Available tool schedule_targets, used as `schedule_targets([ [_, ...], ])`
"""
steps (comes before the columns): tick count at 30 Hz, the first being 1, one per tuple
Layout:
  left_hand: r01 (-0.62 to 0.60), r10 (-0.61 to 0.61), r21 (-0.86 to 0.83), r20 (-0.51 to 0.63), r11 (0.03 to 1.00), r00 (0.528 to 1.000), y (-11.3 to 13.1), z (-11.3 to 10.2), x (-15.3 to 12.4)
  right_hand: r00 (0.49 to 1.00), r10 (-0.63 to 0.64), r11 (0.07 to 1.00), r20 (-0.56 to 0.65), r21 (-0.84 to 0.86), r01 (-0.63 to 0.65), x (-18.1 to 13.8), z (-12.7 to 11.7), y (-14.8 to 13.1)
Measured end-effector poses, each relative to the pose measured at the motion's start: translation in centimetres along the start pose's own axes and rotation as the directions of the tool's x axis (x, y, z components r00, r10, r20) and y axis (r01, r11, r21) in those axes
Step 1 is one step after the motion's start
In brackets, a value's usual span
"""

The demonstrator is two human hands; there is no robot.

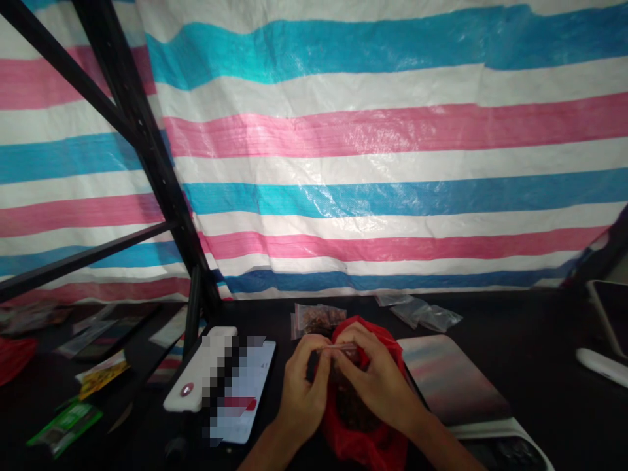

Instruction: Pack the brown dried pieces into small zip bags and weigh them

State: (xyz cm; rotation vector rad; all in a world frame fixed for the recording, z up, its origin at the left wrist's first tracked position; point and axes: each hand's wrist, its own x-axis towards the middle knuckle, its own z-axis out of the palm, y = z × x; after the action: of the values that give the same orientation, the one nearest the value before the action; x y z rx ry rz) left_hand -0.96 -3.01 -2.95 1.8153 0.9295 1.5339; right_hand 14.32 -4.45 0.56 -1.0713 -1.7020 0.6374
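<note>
My left hand [305, 379] and my right hand [375, 376] are both closed, fingertips pinching the top edge of a small clear zip bag [343, 347] with a reddish strip. What the bag holds is mostly hidden behind my fingers. Right below lies a red plastic bag [366, 448], its mouth spread open around loose dark-brown bits [356, 409] too small to name. Just beyond my left hand sit several filled zip bags [318, 318] with brown contents. Flat clear bags [422, 314] lie farther back, beyond my right hand.
Right of the red bag is a device with a shiny metal plate [451, 379], like a scale. A white case [203, 366] and a phone [248, 392] lie to the left. Green [66, 425] and yellow [104, 374] packets are farther left. A black metal frame [161, 176] stands before a striped tarp [392, 131].
</note>
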Motion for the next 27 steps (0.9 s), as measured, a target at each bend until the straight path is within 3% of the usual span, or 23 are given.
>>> schedule_targets([
  [3,0.004,-0.006,-0.054,-0.042,0.999,0.999,-0.2,-0.1,0.2,1.000,0.004,1.000,-0.018,0.007,-0.004,0.1,-0.1,-0.2],
  [7,0.099,-0.108,-0.080,-0.123,0.992,0.986,-0.5,-0.1,0.3,0.998,0.025,0.998,-0.058,0.050,-0.022,0.2,-0.1,-0.1],
  [10,0.146,-0.154,-0.081,-0.107,0.986,0.982,-0.7,0.0,0.3,0.989,-0.003,0.999,-0.146,0.037,0.008,0.2,-0.1,0.4],
  [13,0.165,-0.175,-0.119,-0.081,0.979,0.981,-0.6,0.1,0.4,0.990,-0.030,1.000,-0.135,0.002,0.030,0.3,-0.3,1.0],
  [16,0.228,-0.247,-0.160,-0.107,0.960,0.963,-0.4,0.2,0.6,0.991,-0.017,0.999,-0.130,0.027,0.021,0.4,-0.5,1.2],
  [19,0.281,-0.307,-0.174,-0.143,0.944,0.941,-0.2,0.2,0.7,0.976,-0.006,1.000,-0.217,0.029,0.013,0.4,-0.6,1.2],
  [22,0.235,-0.260,-0.167,-0.150,0.958,0.954,-0.2,0.2,0.6,0.971,-0.026,1.000,-0.236,-0.010,0.024,0.3,-0.8,1.2],
  [27,0.152,-0.174,-0.167,-0.124,0.974,0.977,-0.5,0.1,0.5,0.989,-0.060,0.996,-0.138,-0.074,0.050,0.2,-0.8,0.9],
])
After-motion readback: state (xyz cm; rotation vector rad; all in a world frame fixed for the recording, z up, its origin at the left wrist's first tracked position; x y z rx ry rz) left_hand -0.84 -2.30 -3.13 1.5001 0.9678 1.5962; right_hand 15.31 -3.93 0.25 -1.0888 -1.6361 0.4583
